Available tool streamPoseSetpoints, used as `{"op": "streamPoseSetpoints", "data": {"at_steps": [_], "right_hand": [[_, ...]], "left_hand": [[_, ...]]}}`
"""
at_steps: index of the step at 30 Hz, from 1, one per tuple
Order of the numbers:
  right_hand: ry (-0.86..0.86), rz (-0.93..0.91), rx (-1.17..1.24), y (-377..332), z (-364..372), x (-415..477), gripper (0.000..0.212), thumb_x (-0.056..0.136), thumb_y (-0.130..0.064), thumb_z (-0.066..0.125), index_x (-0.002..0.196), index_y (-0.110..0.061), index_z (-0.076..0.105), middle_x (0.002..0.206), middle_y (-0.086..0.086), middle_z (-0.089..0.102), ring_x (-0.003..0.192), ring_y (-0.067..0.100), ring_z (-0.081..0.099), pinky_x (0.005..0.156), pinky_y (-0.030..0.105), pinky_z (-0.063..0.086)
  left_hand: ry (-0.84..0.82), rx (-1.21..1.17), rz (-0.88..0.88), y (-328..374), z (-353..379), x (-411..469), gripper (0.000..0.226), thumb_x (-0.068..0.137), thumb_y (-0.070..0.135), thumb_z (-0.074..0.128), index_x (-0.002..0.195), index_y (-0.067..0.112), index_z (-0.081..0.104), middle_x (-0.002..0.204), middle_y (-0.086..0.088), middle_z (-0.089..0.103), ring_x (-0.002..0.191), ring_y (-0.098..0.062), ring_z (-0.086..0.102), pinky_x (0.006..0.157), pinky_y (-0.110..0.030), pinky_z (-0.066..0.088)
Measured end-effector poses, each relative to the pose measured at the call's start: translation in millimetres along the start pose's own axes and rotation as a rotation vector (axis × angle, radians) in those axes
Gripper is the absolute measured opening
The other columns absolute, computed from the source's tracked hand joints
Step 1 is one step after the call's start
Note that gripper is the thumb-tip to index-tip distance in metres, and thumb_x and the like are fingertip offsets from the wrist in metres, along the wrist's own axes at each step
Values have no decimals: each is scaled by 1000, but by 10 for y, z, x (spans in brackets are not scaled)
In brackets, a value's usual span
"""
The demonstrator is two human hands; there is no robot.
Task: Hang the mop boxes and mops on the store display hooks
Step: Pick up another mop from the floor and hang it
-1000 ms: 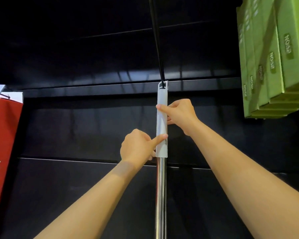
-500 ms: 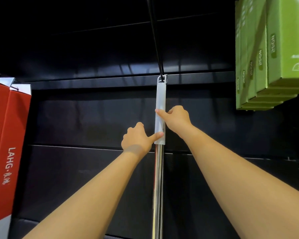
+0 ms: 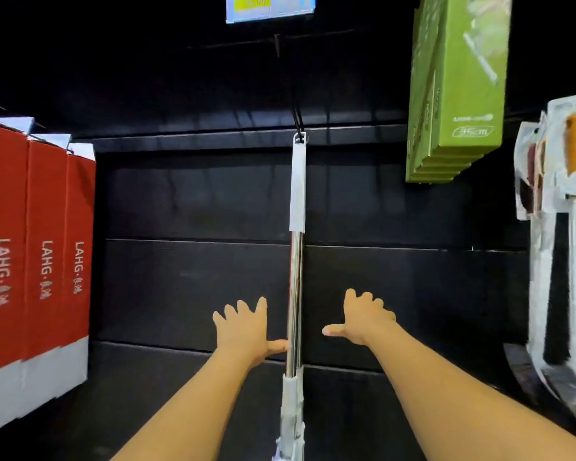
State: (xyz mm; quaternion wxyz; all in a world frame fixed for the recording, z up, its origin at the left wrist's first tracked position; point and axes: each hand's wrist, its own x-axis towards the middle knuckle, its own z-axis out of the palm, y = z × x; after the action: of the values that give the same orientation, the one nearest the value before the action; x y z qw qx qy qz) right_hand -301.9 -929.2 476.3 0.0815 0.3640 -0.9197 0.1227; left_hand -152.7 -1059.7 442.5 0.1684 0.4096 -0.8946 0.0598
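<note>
White "LAHG" runs down each of three tall red cardboard boxes (image 3: 44,244); the hanging green cardboard box (image 3: 459,94) shows "35", then a blurred unit.

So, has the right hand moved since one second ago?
Yes. The right hand has left the white grip and gone down: it is now open beside the metal pole, to its right, not touching it.

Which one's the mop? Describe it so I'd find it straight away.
On the black wall, look between the red boxes at left and the green boxes at upper right. From a black hook hangs the mop: a bare shiny metal pole with a white grip, unlike its packaged neighbours.
</note>
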Motion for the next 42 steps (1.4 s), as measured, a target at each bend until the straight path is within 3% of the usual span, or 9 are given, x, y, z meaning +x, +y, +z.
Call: {"op": "streamPoseSetpoints", "data": {"at_steps": [12, 18, 21, 24, 31, 39, 42], "right_hand": [[-347, -2, -39, 452, 1478, -2155, 96, 81, -66, 63, 151, -15, 20, 151, 18, 33, 138, 39, 34, 109, 56, 37], [-462, 49, -11, 742, 2086, -3188, 102, 76, -71, 63, 150, -16, 20, 151, 19, 30, 135, 38, 36, 104, 53, 39], [-590, 66, -11, 887, 2477, -3749, 112, 75, -77, 57, 155, -15, 9, 152, 19, 28, 137, 40, 33, 105, 53, 38], [-681, 72, -10, 1070, 2845, -4244, 109, 76, -78, 55, 154, -14, 12, 151, 20, 29, 136, 41, 33, 106, 52, 38], [-812, 70, 8, 1686, 3377, -5037, 110, 75, -78, 56, 155, -16, 12, 157, 17, 24, 143, 39, 26, 112, 53, 32], [-896, -1, -43, 2510, 3560, -5707, 101, 76, -76, 57, 152, -20, 22, 153, 14, 32, 139, 34, 34, 109, 46, 37], [-968, -41, -74, 2800, 3619, -5857, 102, 77, -75, 57, 153, -21, 18, 155, 14, 29, 142, 35, 30, 109, 49, 34]], "left_hand": [[-297, 33, -100, -296, 939, -2300, 110, 73, 86, 42, 156, 26, 1, 162, -18, 4, 147, -46, 7, 116, -60, 10], [-363, 22, -87, -314, 1434, -3414, 107, 74, 86, 41, 155, 23, 10, 157, -17, 23, 146, -42, 15, 116, -60, 12], [-484, 13, -94, -243, 1792, -4034, 108, 75, 86, 40, 156, 24, 4, 161, -18, 10, 147, -44, 6, 116, -62, 10], [-571, -2, -128, -175, 2110, -4593, 107, 76, 86, 38, 156, 25, 1, 163, -17, 1, 147, -44, -1, 115, -64, 7], [-701, 82, -267, -62, 2577, -5831, 103, 76, 88, 30, 156, 30, 2, 163, -16, 0, 147, -46, -6, 114, -65, 4], [-813, 45, -495, 671, 2759, -6912, 100, 79, 86, 24, 156, 27, 1, 162, -19, -2, 146, -47, -13, 114, -66, -3], [-867, 23, -569, 1086, 2809, -7231, 98, 80, 85, 24, 156, 28, -3, 163, -17, -5, 145, -47, -15, 114, -65, -2]]}}
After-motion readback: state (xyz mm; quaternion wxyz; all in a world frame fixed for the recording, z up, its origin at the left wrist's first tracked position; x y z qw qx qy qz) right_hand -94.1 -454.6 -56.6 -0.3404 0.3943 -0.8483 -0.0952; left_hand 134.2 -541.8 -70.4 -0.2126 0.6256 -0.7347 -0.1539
